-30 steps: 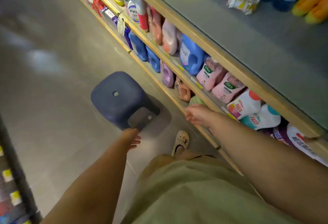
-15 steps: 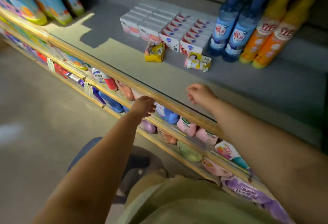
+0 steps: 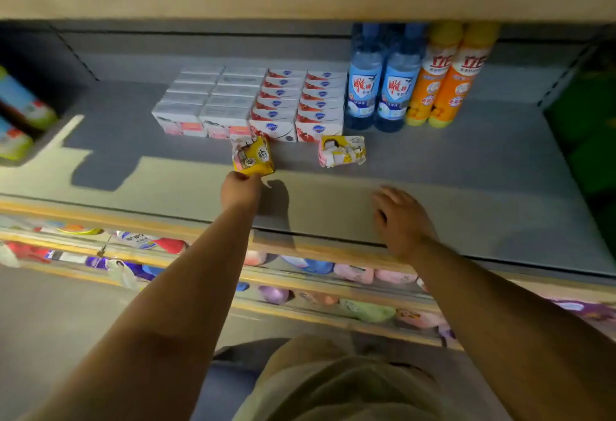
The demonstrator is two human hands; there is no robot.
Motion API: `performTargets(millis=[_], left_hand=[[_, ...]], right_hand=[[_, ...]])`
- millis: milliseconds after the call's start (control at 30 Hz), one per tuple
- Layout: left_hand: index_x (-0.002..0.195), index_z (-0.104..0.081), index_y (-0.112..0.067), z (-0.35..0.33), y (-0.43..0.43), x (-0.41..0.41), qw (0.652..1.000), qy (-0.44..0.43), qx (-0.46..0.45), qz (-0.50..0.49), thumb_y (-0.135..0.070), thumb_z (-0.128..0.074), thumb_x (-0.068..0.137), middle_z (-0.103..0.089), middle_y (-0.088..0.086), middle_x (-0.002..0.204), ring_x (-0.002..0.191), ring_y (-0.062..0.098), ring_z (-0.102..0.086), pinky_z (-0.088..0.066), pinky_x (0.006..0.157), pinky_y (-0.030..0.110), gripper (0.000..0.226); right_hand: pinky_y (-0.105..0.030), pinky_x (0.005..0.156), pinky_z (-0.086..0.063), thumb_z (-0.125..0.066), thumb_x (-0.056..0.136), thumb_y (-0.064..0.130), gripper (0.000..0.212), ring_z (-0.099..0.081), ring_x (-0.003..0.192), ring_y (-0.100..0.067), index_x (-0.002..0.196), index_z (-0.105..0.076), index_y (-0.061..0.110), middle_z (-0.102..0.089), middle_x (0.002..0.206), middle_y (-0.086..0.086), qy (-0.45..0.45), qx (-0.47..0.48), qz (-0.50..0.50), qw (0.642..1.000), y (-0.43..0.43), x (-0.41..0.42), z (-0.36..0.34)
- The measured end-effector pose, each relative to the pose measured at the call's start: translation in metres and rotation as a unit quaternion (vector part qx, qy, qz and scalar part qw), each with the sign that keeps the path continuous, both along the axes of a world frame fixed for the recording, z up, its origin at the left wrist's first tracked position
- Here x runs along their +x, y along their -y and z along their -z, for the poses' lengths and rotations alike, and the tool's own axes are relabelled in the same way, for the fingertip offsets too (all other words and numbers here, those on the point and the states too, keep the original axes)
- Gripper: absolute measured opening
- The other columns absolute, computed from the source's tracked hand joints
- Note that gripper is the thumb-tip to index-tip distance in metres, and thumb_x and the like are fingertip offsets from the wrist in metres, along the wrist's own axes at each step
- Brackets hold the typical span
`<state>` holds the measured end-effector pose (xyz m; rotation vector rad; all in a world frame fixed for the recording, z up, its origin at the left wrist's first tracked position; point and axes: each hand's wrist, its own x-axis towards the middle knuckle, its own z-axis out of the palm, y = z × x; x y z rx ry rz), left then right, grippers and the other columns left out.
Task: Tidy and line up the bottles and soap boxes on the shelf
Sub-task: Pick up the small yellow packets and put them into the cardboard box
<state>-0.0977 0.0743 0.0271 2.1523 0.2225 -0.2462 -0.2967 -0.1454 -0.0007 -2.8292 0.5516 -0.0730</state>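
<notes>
Left arm (image 3: 180, 294) stretched forward, left hand (image 3: 240, 189) with fingers curled, pinching the near edge of a yellow soap pack (image 3: 252, 155), right arm (image 3: 493, 307) extended, right hand (image 3: 400, 217) palm down, fingers loosely spread.

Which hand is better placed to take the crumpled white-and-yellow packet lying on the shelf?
Right. The right hand is open and close to the crumpled packet, while the left hand is busy gripping the yellow packet.

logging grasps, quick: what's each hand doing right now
Left hand: gripping the yellow soap packet by its near edge.
Right hand: open, holding nothing.
</notes>
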Motion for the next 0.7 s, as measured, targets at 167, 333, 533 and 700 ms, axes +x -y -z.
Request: performTargets(millis=[167, 333, 533, 700], left_hand=[[0.107, -0.05, -0.007, 0.0, -0.003, 0.036, 0.993, -0.064, -0.089, -0.054, -0.041, -0.073, 0.077, -0.058, 0.016, 0.107, 0.082, 0.031, -0.062, -0.058, 0.071, 0.041, 0.051], [0.117, -0.055, -0.006, -0.005, 0.01, 0.055, 0.992, -0.117, 0.04, 0.016, -0.061, -0.069, 0.072, -0.063, 0.014, 0.1, 0.087, 0.029, -0.063, -0.055, 0.086, 0.038, 0.073], [0.115, -0.044, -0.012, -0.007, 0.026, 0.051, 0.997, -0.074, 0.009, -0.007, -0.039, -0.076, 0.071, -0.055, 0.008, 0.103, 0.086, 0.026, -0.055, -0.049, 0.076, 0.035, 0.061], [0.122, -0.041, -0.006, -0.013, 0.037, 0.033, 0.975, -0.096, -0.197, -0.038, -0.01, -0.077, 0.073, -0.055, 0.011, 0.108, 0.095, 0.027, -0.058, -0.052, 0.08, 0.038, 0.061]], right_hand=[[-0.027, 0.115, -0.014, -0.036, 0.1, 0.029, 0.045, -0.025, 0.14, -0.017, 0.144, -0.037, 0.021, -0.03, 0.153, 0.002, -0.023, -0.013, 0.019, 0.999, -0.005, 0.0, -0.003], [-0.024, 0.115, -0.009, -0.031, 0.101, 0.029, 0.046, -0.02, 0.142, -0.014, 0.146, -0.031, 0.022, -0.024, 0.155, 0.005, -0.035, -0.016, 0.019, 0.999, -0.007, -0.002, -0.008], [-0.025, 0.116, -0.012, -0.033, 0.101, 0.028, 0.045, -0.022, 0.141, -0.013, 0.145, -0.033, 0.022, -0.026, 0.154, 0.005, -0.019, -0.001, 0.022, 1.0, -0.007, -0.005, -0.012], [-0.025, 0.114, -0.013, -0.036, 0.099, 0.028, 0.044, -0.025, 0.14, -0.014, 0.143, -0.038, 0.022, -0.031, 0.152, 0.005, 0.007, 0.003, 0.025, 1.0, -0.007, -0.005, -0.008]])
